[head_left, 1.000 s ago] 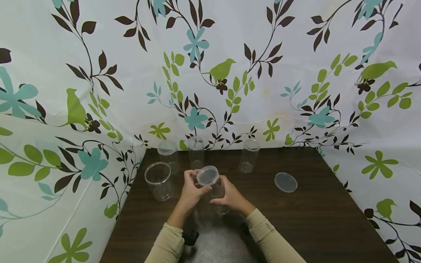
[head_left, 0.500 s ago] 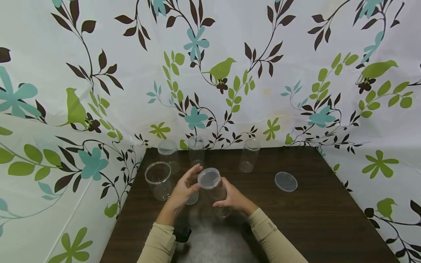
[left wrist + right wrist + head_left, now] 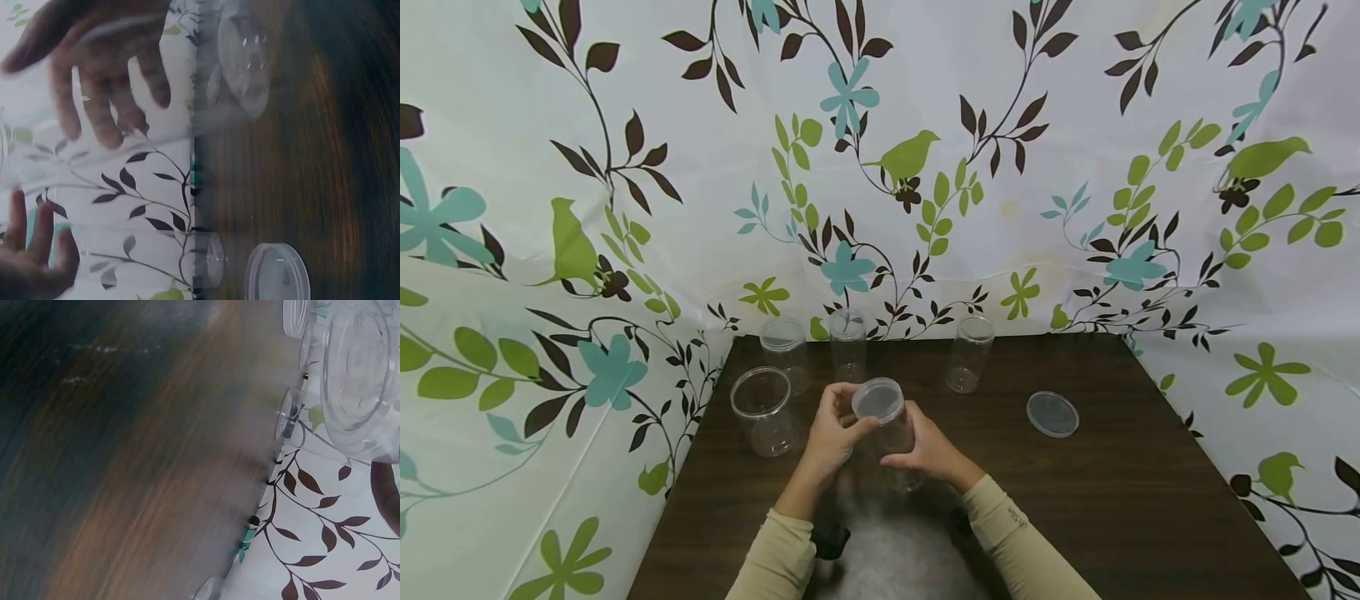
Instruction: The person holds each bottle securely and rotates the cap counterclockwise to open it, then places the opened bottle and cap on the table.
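A tall clear plastic jar (image 3: 891,435) with a grey translucent lid (image 3: 878,398) is held tilted in the middle of the head view. My right hand (image 3: 936,452) grips its body from the right side. My left hand (image 3: 829,435) holds the lid's left edge, thumb on the near side and fingers behind. In the left wrist view the right hand (image 3: 112,75) shows through the clear wall, and the jar's base (image 3: 244,62) points toward the table. The right wrist view shows the base (image 3: 359,375) close up. Another small round lid (image 3: 278,275) lies on the table near my left hand.
A wide lidless jar (image 3: 771,429) stands at left. Along the back edge of the dark wood table (image 3: 1120,500) are a lidded jar (image 3: 784,358), a tall jar (image 3: 848,354) and another jar (image 3: 970,367). A large flat lid (image 3: 1052,414) lies at right.
My left hand grasped the lid, drew off it to the left with fingers opened, and now closes round its edge again. The jar shifted slightly up; the right hand keeps its grip.
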### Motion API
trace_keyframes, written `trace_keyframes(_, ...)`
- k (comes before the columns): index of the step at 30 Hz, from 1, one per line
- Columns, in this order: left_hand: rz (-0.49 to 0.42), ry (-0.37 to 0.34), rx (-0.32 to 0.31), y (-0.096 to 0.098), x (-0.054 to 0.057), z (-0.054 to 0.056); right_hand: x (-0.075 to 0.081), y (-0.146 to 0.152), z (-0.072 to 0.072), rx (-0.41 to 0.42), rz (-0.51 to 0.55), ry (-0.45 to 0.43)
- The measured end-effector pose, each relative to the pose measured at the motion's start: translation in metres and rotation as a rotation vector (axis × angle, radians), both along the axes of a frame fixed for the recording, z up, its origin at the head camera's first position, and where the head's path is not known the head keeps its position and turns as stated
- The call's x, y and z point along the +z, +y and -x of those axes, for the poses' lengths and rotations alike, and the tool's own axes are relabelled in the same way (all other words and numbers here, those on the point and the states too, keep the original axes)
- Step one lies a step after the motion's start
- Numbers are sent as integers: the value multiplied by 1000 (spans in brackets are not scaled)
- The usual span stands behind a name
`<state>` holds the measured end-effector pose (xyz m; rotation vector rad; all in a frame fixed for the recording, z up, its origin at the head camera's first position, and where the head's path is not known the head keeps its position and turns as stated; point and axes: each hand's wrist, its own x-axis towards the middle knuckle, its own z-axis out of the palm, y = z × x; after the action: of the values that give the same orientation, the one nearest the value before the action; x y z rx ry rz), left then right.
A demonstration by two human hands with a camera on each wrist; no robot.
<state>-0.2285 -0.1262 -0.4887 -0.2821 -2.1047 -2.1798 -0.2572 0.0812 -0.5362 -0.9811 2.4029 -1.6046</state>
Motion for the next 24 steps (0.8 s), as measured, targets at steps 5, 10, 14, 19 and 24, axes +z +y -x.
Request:
trace_keyframes(5,62,17,109,9,0,0,0,-1,1,-80,-13,22)
trace_keyframes(10,16,60,-12,-1,-3,1,2,1,1,-49,-13,-5)
trace_keyframes(14,-29,106,-202,-17,-7,5,5,5,1,-4,-51,-38)
trace_keyframes(19,-66,140,-342,-32,-10,8,4,10,1,98,-37,-107)
trace_keyframes(24,-60,111,-381,-35,-8,8,4,11,1,129,-22,-122)
